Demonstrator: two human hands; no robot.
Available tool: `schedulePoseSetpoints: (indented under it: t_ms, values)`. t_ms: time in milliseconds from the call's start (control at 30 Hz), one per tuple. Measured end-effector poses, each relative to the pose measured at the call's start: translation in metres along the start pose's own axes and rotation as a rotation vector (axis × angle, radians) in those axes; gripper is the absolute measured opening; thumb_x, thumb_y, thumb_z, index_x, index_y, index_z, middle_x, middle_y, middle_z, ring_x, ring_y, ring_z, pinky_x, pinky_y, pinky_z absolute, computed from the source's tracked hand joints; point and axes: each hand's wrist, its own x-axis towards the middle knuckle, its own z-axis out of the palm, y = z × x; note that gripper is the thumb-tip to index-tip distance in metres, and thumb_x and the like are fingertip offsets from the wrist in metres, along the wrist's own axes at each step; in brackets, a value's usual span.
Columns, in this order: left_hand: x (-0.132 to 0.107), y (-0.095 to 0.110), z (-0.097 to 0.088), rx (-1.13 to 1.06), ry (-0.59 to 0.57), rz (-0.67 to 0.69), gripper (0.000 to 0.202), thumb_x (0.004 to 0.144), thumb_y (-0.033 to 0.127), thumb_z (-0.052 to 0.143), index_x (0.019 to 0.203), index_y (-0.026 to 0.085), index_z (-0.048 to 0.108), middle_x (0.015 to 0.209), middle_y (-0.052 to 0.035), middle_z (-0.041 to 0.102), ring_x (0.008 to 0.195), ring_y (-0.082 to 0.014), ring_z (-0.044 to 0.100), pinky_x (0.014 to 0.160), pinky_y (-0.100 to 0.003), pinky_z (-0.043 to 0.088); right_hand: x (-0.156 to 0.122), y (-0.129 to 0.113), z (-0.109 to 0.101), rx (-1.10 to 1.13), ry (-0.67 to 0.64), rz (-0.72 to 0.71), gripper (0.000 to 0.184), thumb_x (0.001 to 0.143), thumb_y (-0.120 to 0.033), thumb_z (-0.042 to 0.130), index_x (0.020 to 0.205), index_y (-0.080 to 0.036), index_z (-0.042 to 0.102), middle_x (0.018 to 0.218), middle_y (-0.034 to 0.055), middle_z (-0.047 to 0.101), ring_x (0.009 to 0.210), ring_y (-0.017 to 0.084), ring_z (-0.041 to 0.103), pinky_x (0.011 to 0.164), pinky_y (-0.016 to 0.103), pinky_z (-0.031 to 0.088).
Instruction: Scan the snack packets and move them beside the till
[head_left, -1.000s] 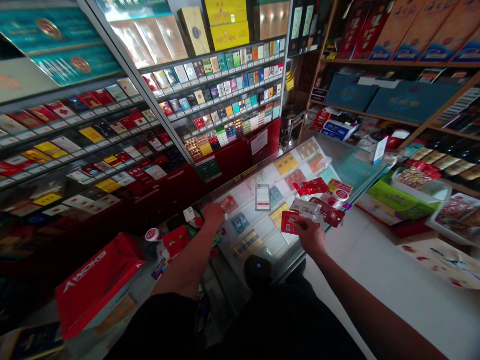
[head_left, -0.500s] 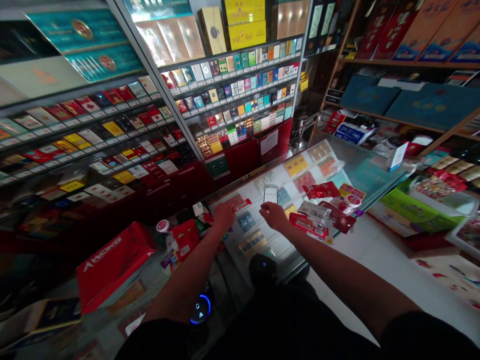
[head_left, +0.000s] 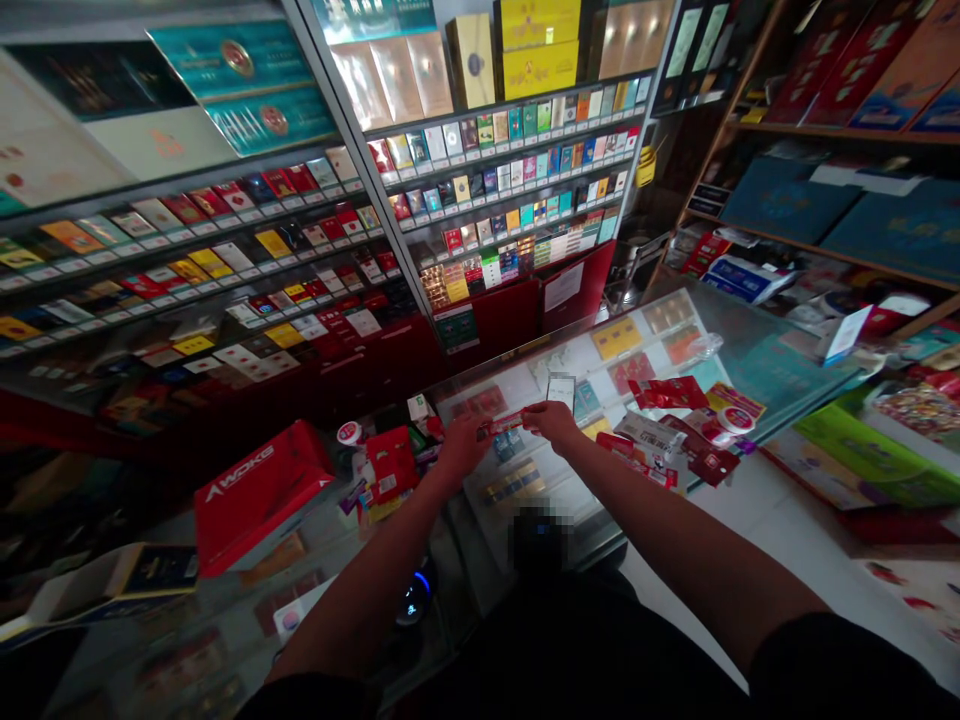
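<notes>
nearest, black sleeves (head_left: 810, 655) cover the upper arms, and a round device with a lit blue ring (head_left: 424, 582) sits beside the left forearm. left of that forearm stands a red box (head_left: 262, 500) with white lettering. past the forearms, both hands meet over the glass counter (head_left: 559, 478): the left hand (head_left: 465, 445) has its fingers closed around one end of a slim red packet (head_left: 505, 424), and the right hand (head_left: 551, 420) pinches the other end, so the packet spans the gap between them. a heap of wrappers with a red pouch (head_left: 391, 465) lies to the left, and a grey packet (head_left: 652, 437) lies among red ones to the right, near a small round tub (head_left: 735, 420). just beyond the right hand is a white rectangle (head_left: 561, 391), its print too small to read. farther back, shelves hold rows of small boxes (head_left: 517, 170), with yellow cartons (head_left: 540, 65) above them.
</notes>
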Motion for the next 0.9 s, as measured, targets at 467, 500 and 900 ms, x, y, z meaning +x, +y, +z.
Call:
schedulePoseSetpoints:
  t_ms: [467, 500, 900]
  values:
    - [-0.016, -0.013, 0.015, -0.896, 0.026, -0.607, 0.049, 0.055, 0.036, 0.093, 0.095, 0.018, 0.071, 0.085, -0.0049, 0.074, 0.079, -0.0180, 0.069, 0.080, -0.034, 0.052, -0.028, 0.009, -0.031, 0.369, 0.064, 0.115, 0.023, 0.059, -0.008, 0.084, 0.076, -0.017, 0.071, 0.066, 0.0010, 0.071, 0.053, 0.011, 0.064, 0.053, 0.022, 0.054]
    - [-0.016, -0.013, 0.016, -0.906, 0.040, -0.610, 0.048, 0.054, 0.035, 0.093, 0.093, 0.018, 0.071, 0.085, -0.0044, 0.074, 0.079, -0.0178, 0.069, 0.080, -0.034, 0.051, -0.032, 0.011, -0.034, 0.348, 0.069, 0.115, 0.022, 0.059, -0.010, 0.084, 0.076, -0.017, 0.071, 0.064, 0.0012, 0.071, 0.053, 0.012, 0.064, 0.053, 0.022, 0.053]
    - [-0.011, 0.006, 0.023, -0.938, 0.036, -0.554, 0.049, 0.052, 0.036, 0.095, 0.090, 0.016, 0.072, 0.084, -0.0052, 0.075, 0.078, -0.0176, 0.068, 0.076, -0.032, 0.049, -0.059, 0.018, -0.070, 0.176, 0.113, -0.032, 0.025, 0.057, -0.027, 0.084, 0.078, -0.015, 0.077, 0.065, 0.0038, 0.072, 0.058, 0.013, 0.059, 0.057, 0.026, 0.046]
